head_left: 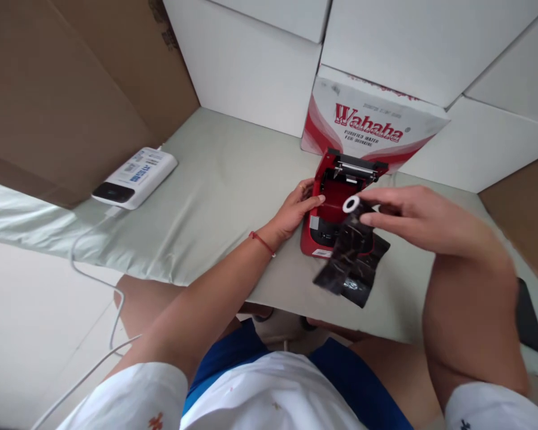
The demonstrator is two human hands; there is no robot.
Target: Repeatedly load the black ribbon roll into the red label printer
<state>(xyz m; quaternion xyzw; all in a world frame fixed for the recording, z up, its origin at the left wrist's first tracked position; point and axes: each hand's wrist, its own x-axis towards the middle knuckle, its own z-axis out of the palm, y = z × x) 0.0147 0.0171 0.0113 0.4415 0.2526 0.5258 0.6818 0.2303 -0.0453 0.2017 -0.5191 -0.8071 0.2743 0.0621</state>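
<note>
A small red label printer (pixel 334 210) stands on the cloth-covered table with its lid up, showing its red and black inside. My left hand (pixel 295 210) grips the printer's left side, thumb over the rim and fingers around the outer wall. Between the thumb and fingers of my right hand (pixel 419 218) is a roll of black labels (pixel 352 236) with a white core. It is held above the printer's right part. Loose strips of the roll hang down in front of the printer and hide part of its front right.
Behind the printer stands a Wahaha water carton (pixel 372 119) among white boxes (pixel 260 71). At the left, a white power bank (pixel 137 176) with a cable lies by a brown cardboard box (pixel 80 89). A dark flat object (pixel 529 316) lies at the right edge.
</note>
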